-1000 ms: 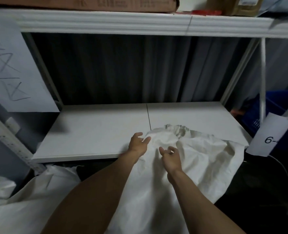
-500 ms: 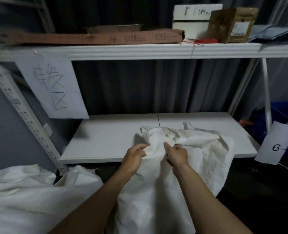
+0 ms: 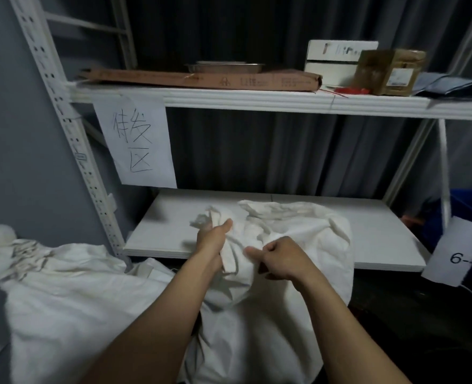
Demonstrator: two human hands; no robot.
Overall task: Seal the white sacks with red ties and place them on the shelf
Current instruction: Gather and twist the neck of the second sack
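A white sack (image 3: 298,239) stands in front of me, its loose top spilling onto the lower shelf board (image 3: 373,239). My left hand (image 3: 211,239) grips a bunched strip of the sack's mouth, thumb up. My right hand (image 3: 277,260) is curled round the fabric just beside it, a short way to the right. A bundle of red ties (image 3: 349,90) lies on the upper shelf (image 3: 257,99), between a long flat carton and a brown box. A second white sack (image 3: 71,286) slumps on the floor at my left.
The upper shelf carries a flat brown carton (image 3: 201,79), a metal tray (image 3: 225,67), a white box (image 3: 337,58) and a brown box (image 3: 389,72). A handwritten paper sign (image 3: 136,145) hangs from it. A "6-" label (image 3: 459,253) and blue crate (image 3: 467,214) are at right.
The view has tilted up, showing the upper shelf. Both hands have gathered the sack's mouth tighter; the left hand now holds a bunched strip and the right has closed on the fabric.
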